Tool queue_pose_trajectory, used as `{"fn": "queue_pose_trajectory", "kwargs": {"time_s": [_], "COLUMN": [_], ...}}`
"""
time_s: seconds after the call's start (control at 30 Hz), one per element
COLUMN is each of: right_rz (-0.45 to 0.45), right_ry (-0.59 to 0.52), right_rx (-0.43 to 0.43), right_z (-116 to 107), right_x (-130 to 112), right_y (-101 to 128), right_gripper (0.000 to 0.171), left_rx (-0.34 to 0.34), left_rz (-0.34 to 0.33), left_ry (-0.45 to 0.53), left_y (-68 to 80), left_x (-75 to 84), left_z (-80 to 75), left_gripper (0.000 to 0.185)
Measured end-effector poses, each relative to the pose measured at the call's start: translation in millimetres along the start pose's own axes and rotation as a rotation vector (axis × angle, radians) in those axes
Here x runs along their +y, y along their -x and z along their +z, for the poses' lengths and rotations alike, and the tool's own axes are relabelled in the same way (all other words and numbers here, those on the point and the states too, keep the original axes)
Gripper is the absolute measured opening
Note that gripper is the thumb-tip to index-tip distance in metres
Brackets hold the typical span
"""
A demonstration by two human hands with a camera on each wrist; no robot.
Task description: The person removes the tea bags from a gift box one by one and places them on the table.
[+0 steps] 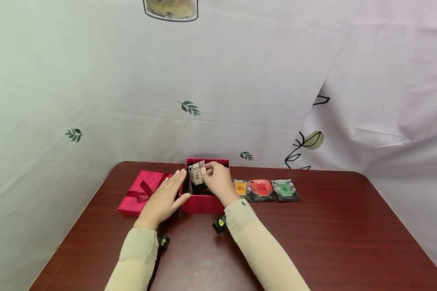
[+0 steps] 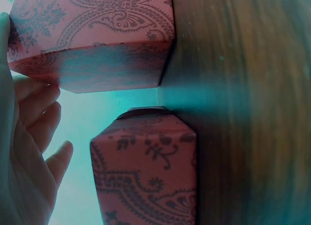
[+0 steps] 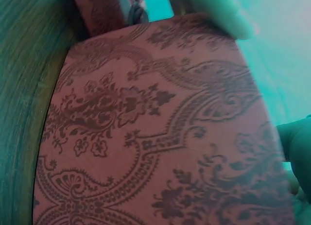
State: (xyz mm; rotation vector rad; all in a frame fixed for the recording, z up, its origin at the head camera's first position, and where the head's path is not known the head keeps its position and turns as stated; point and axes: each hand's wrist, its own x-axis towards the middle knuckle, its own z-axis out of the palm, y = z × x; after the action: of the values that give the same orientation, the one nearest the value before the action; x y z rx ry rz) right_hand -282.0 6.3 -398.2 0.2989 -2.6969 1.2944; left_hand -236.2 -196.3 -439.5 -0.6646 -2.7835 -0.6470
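Note:
A red gift box [image 1: 203, 204] with a dark patterned surface stands lidless at the table's far side. My right hand [image 1: 220, 182] reaches over its front wall and pinches a small floral sachet [image 1: 197, 173] with a pale label, tilted up at the box's inner left. My left hand [image 1: 164, 201] is flat with straight fingers along the left wall; in the left wrist view its fingertips lie right at the box's edge [image 2: 112, 21]. The right wrist view is mostly filled by the box's front [image 3: 146, 128], with the left thumb [image 3: 218, 11] over the rim.
Left of the box lies the red lid [image 1: 132, 205] with a dark red ribbon bow [image 1: 144, 191], partly behind my left hand. To the right, flat sachets with orange [image 1: 241, 188], red [image 1: 262, 189] and green [image 1: 285, 190] labels form a row. A pale cloth hangs behind the wooden table [image 1: 331, 234].

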Motion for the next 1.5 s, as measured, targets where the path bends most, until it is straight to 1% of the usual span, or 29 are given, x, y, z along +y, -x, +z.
{"fn": "queue_pose_trajectory", "kwargs": {"time_s": [0.07,0.17,0.33,0.5,0.73,0.87,1.0,1.1,1.17,1.27,1.5], "right_rz": [-0.022,-0.032,-0.025,-0.007,0.086,0.127,0.145,0.174,0.197,0.208,0.202], "right_ry": [-0.025,-0.092,-0.188,-0.255,-0.417,-0.487,-0.565,-0.615,-0.634,-0.641,-0.667], "right_rx": [0.042,0.081,0.136,0.154,0.122,0.1,0.039,-0.01,-0.035,-0.073,-0.148], "right_z": [-3,-9,-22,-40,-70,-86,-100,-109,-113,-119,-133], "right_x": [1,2,7,17,31,41,52,61,66,71,79], "right_y": [4,12,22,30,40,45,48,49,50,51,52], "right_gripper": [0.03,0.029,0.027,0.03,0.032,0.032,0.033,0.033,0.033,0.029,0.009], "left_rx": [-0.004,-0.006,-0.008,-0.006,-0.007,-0.006,0.001,0.006,0.005,0.005,0.006], "left_rz": [-0.002,-0.01,-0.019,-0.02,-0.018,-0.016,-0.016,-0.012,-0.013,-0.013,-0.019], "left_ry": [0.0,-0.001,0.0,0.003,0.0,-0.001,0.002,0.004,0.002,0.001,0.003], "left_y": [-0.2,0.2,0.4,-0.1,-2.0,-2.2,-1.8,-1.3,-0.7,0.2,0.7], "left_x": [0.1,0.1,0.7,1.6,2.0,1.8,0.8,0.2,0.0,-0.3,-0.7], "left_z": [0.2,0.3,0.5,0.9,2.7,3.4,3.7,3.7,3.6,3.4,1.2], "left_gripper": [0.075,0.075,0.076,0.078,0.078,0.078,0.078,0.077,0.078,0.078,0.079]}}
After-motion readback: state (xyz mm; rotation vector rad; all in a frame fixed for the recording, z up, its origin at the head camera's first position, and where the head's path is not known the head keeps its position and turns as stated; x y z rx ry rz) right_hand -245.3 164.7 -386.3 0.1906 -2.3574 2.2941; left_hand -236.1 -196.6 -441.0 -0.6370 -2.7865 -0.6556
